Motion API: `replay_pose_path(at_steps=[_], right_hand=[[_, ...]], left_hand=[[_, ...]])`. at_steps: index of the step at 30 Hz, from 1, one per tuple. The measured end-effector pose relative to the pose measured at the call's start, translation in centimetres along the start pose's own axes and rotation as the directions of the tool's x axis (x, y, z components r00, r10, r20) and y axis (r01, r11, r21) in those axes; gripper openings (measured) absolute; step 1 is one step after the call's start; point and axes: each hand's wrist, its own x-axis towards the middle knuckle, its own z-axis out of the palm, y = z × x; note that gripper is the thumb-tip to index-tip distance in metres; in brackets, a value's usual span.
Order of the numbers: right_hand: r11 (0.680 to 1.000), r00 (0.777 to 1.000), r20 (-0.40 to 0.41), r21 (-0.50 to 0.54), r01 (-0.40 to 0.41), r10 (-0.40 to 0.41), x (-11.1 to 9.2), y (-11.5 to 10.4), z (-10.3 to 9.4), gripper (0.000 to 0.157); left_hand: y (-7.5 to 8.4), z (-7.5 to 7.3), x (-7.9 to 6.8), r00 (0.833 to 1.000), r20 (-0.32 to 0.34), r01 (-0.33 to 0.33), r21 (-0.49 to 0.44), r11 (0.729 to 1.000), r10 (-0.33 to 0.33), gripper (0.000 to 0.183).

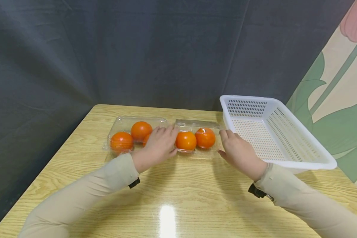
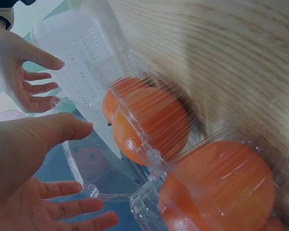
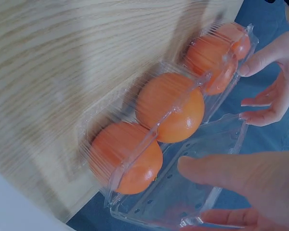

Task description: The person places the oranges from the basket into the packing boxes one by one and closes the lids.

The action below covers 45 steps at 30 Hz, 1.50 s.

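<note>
Two round oranges (image 1: 185,141) sit side by side in a clear plastic clamshell box (image 3: 98,118). Its hinged lid (image 3: 219,139) stands raised on the far side. My left hand (image 1: 162,143) is over the box's left end, with loosely extended fingers at the lid's left corner and the thumb apart. At the opposite corner, the fingertips of my right hand (image 1: 239,150) meet the lid edge, its thumb also free. Left of this box lies a second clear box (image 1: 119,124) with several oranges (image 1: 122,142) under its plastic, one partly hidden by my left hand.
A white perforated basket (image 1: 303,132) stands to the right, close to my right hand. The wooden table (image 1: 190,195) carries everything and ends at the back against a dark cloth (image 1: 154,56). A wall with painted flowers (image 1: 345,122) is on the far right.
</note>
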Motion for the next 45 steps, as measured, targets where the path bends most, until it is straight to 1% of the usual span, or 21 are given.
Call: replay_pose_path(at_steps=[6,9,15,22,30,38,45], right_hand=[[1.0,1.0,-0.018,0.005,0.018,-0.018,-0.1,-0.2,0.3,0.051],[1.0,0.999,-0.021,0.01,0.024,-0.024,-0.2,-0.3,0.5,0.048],[1.0,1.0,-0.021,0.018,0.024,-0.024,-0.4,-0.4,0.8,0.045],[1.0,1.0,-0.019,0.006,0.02,-0.02,-0.7,-0.6,1.3,0.049],[0.999,0.998,-0.04,-0.019,0.04,-0.041,-1.1,-0.9,2.2,0.047],[0.999,0.998,-0.049,-0.027,0.043,-0.045,-1.4,-1.0,2.9,0.048],[0.997,0.996,-0.064,-0.034,0.067,-0.069,-1.6,-1.1,3.3,0.047]], left_hand=[[0.2,0.4,-0.2,1.0,-0.027,-0.015,0.024,1.0,0.016,0.053],[0.4,0.5,-0.3,0.999,-0.03,-0.022,0.027,0.999,0.023,0.051],[0.5,0.8,-0.2,0.999,-0.007,-0.033,0.027,0.999,0.033,0.044],[0.7,1.1,-0.4,0.999,0.025,-0.035,0.034,0.999,0.034,0.04],[1.0,1.6,-0.6,0.999,0.01,-0.042,0.074,0.996,0.042,0.034],[1.2,2.1,-0.8,0.998,-0.014,-0.054,0.074,0.996,0.055,0.031],[1.3,2.4,-0.8,0.998,0.01,-0.055,0.082,0.995,0.055,0.033]])
